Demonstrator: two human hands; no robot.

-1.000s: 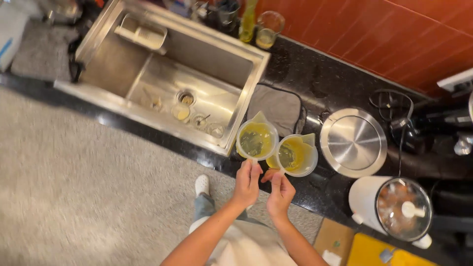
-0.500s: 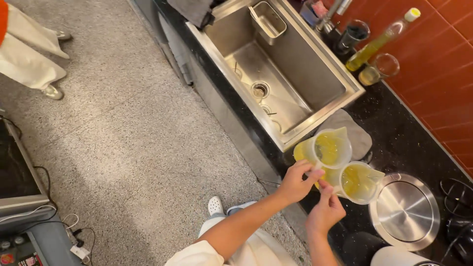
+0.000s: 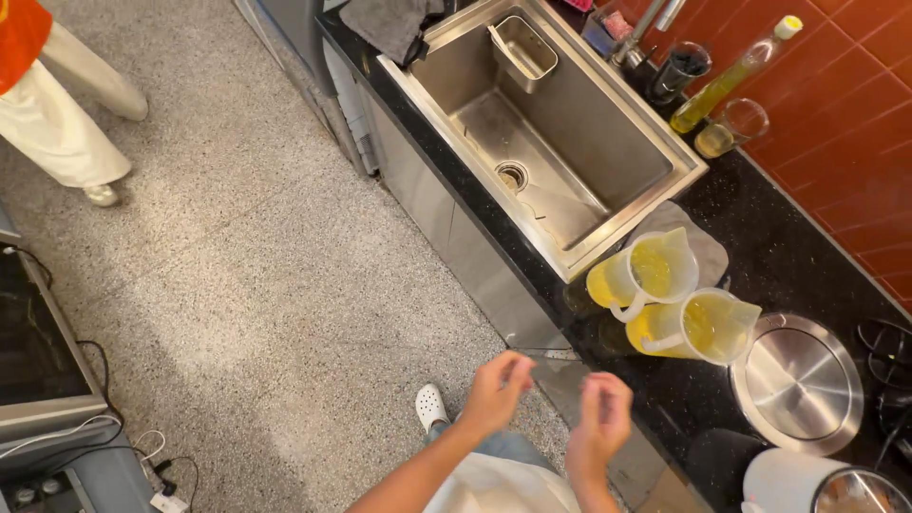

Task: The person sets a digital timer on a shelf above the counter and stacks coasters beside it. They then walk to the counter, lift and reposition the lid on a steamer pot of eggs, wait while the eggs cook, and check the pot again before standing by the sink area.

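Note:
Two clear plastic jugs of yellow liquid stand side by side on the black counter (image 3: 788, 256) just right of the steel sink (image 3: 560, 152): one jug (image 3: 646, 275) nearer the sink, the other jug (image 3: 698, 328) beside it. My left hand (image 3: 496, 391) and my right hand (image 3: 600, 418) hang in front of the counter's edge, apart from the jugs. Both hold nothing, with fingers loosely curled and apart.
A round steel lid (image 3: 798, 380) lies right of the jugs. A bottle of yellow oil (image 3: 727, 74), a glass (image 3: 730, 125) and a dark cup (image 3: 679, 68) stand behind the sink. A grey cloth (image 3: 389, 24) hangs at the counter's end. Another person's legs (image 3: 66, 123) are at far left.
Both my hands have let go of the jug handles and pulled back off the counter. The view has swung left toward the floor.

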